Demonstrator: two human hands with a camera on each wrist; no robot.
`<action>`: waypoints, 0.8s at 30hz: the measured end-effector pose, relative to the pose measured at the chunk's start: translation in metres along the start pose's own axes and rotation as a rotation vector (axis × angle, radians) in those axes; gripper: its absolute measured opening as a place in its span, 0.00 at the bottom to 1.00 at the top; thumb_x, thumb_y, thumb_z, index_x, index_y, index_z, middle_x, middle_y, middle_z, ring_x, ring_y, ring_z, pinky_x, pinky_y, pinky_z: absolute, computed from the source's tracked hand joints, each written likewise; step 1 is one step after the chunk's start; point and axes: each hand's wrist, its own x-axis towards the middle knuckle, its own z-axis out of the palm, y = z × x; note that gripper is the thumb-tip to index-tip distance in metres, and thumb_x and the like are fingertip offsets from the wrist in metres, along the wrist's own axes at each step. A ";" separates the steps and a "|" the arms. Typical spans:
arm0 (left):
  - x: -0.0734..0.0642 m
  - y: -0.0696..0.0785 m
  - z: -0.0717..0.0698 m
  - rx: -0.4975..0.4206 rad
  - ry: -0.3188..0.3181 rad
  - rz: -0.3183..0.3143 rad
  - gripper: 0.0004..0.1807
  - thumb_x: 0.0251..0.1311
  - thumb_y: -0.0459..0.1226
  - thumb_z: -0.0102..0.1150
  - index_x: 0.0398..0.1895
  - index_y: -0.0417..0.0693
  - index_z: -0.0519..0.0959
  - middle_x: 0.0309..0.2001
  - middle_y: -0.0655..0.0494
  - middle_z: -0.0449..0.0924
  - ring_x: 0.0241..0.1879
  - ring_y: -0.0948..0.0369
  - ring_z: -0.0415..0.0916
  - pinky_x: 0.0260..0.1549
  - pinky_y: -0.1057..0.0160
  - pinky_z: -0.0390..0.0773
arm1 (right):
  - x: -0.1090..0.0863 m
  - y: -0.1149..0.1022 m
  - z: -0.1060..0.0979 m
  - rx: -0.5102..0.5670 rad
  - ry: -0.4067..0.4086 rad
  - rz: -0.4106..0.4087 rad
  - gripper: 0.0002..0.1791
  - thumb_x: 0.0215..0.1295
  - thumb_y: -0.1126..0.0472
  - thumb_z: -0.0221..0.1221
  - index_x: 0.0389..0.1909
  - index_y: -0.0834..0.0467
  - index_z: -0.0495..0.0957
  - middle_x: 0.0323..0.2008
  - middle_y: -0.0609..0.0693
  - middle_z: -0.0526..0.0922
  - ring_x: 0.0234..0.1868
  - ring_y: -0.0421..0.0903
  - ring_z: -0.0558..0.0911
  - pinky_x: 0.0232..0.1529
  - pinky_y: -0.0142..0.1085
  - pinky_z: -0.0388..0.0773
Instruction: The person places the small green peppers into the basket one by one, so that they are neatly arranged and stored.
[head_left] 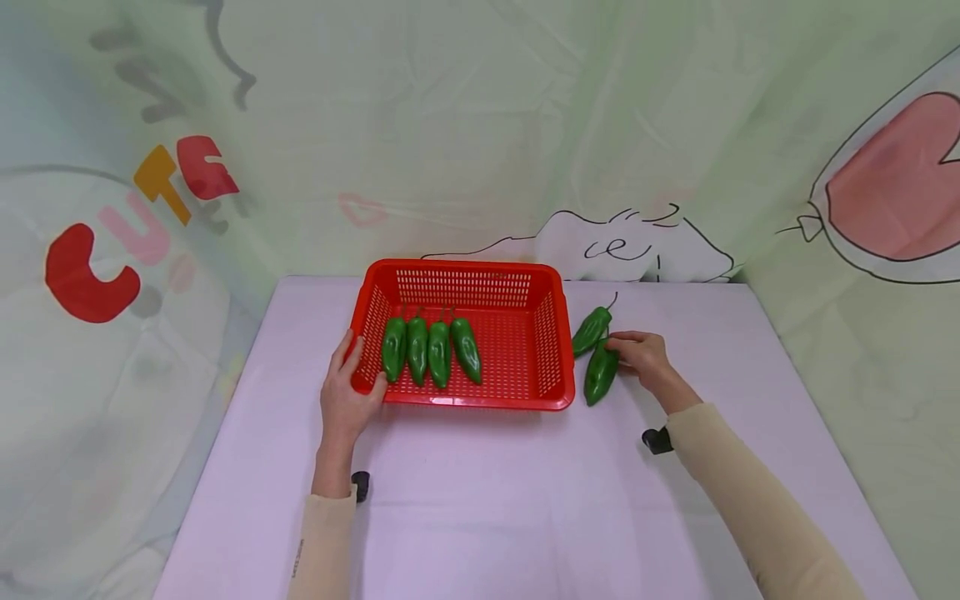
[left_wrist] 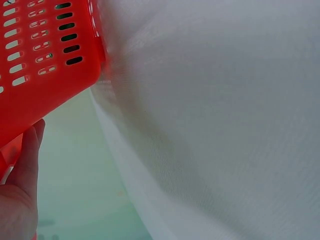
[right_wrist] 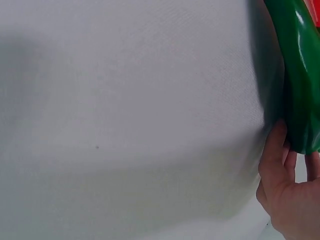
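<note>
A red plastic basket [head_left: 504,400] with slotted walls holds several green peppers [head_left: 439,354], lined up side by side in its left half. My left hand [head_left: 351,398] grips the basket at its front left corner, thumb at the front rim and fingers along the left side. In the left wrist view, that hand [left_wrist: 22,192] meets the basket's outer wall [left_wrist: 50,92]. Right of the basket, my right hand [head_left: 641,354] pinches a green pepper [head_left: 600,375] at its stem end. Another green pepper [head_left: 592,331] lies just behind it, against the basket's right side.
A pale lilac cloth covers the table [head_left: 480,508]. Behind and beside it hang printed fabric walls [head_left: 465,133], close to the table's back edge. A black wrist device [head_left: 658,440] sits at the right cuff, another [head_left: 361,486] at the left.
</note>
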 end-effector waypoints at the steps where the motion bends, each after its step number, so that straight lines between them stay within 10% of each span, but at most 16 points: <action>1: 0.000 0.000 0.000 0.000 -0.001 0.000 0.37 0.53 0.36 0.62 0.70 0.39 0.67 0.74 0.51 0.60 0.71 0.49 0.60 0.63 0.42 0.67 | -0.001 0.000 -0.001 0.005 -0.003 -0.001 0.30 0.70 0.58 0.56 0.69 0.68 0.65 0.65 0.67 0.68 0.56 0.53 0.76 0.63 0.48 0.72; 13: 0.000 0.000 -0.001 0.005 -0.007 -0.005 0.38 0.54 0.37 0.62 0.70 0.40 0.67 0.74 0.52 0.59 0.71 0.50 0.59 0.64 0.43 0.66 | -0.016 -0.035 -0.022 0.163 -0.072 -0.078 0.30 0.68 0.60 0.58 0.68 0.68 0.65 0.39 0.41 0.77 0.36 0.33 0.81 0.41 0.30 0.83; 24: 0.000 -0.002 -0.001 -0.009 0.030 0.061 0.36 0.52 0.35 0.63 0.68 0.35 0.69 0.73 0.48 0.62 0.70 0.47 0.62 0.63 0.42 0.68 | -0.032 -0.088 -0.009 0.185 -0.120 -0.117 0.29 0.68 0.60 0.57 0.68 0.65 0.66 0.44 0.45 0.76 0.37 0.36 0.81 0.36 0.27 0.82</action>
